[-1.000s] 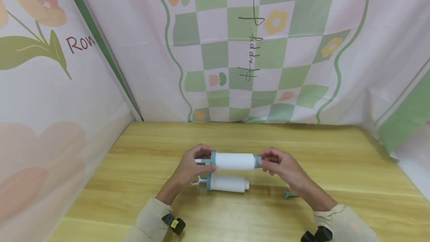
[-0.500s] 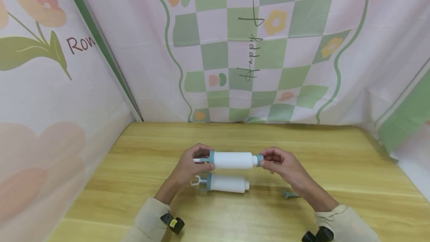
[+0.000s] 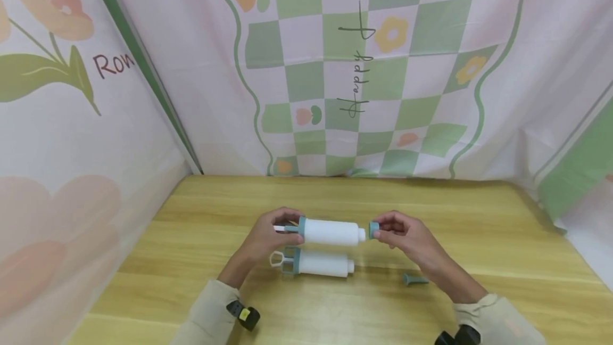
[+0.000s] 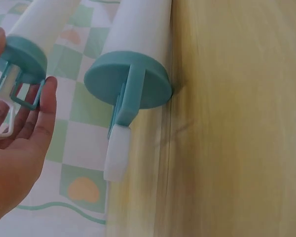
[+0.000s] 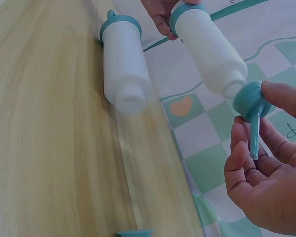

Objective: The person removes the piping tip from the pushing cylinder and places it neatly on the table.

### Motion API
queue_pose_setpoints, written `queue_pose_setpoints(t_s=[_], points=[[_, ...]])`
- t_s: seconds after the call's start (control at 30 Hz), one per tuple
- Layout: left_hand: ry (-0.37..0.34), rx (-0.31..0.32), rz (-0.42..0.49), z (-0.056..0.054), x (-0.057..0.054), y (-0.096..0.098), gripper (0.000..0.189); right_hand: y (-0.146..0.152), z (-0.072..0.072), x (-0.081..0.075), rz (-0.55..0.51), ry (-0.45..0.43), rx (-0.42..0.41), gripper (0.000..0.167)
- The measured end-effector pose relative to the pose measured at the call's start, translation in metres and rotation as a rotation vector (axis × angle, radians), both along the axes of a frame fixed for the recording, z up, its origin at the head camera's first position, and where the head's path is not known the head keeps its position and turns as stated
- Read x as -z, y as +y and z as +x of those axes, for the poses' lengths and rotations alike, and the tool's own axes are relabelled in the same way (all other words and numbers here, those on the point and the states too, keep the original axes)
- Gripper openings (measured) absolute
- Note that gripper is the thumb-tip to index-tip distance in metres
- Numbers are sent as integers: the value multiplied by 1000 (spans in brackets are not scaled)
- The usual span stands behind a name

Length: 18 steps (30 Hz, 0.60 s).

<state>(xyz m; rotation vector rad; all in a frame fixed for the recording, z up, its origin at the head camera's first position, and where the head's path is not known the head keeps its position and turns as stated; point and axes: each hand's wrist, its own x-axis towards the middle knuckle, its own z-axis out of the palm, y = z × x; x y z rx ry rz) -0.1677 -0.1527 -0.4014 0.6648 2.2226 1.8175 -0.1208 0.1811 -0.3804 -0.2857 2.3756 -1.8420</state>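
My left hand [image 3: 266, 234] grips a white icing syringe [image 3: 330, 232] by its teal collar, thumb on the near side, and holds it level over the table. In the left wrist view, its pull handle [image 4: 10, 101] shows inside my palm. A teal nozzle [image 5: 249, 101] is pinched between thumb and fingers of my right hand [image 3: 407, 236]. Its thin tube points away from the syringe, and a small gap separates it from the bare white neck. A second white icing syringe [image 3: 323, 263] lies nearer to me, its neck uncapped and facing right.
Another teal nozzle [image 3: 414, 279] lies on the wooden table [image 3: 364, 310], close to my right forearm. Behind the table hangs a checked green and white curtain [image 3: 345, 121]; a floral one [image 3: 52, 132] covers the left side.
The teal nozzle has come off the syringe's neck, my right hand drawing it away to the right. The syringe has shifted slightly left in my left hand.
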Motion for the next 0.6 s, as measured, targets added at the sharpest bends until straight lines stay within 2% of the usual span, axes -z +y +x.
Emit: queue_pose_setpoints(t_s=[0.2,0.43,0.6], points=[[1,26,-17,-7,2,-1,46,2,2,1,9,-21,-9,39],[10,-10,-82,-14,2,-4,50,6,2,2,-1,-31,4,40],[21,-7,-100,-20,3,-5,49,9,3,4,-6,-26,4,40]])
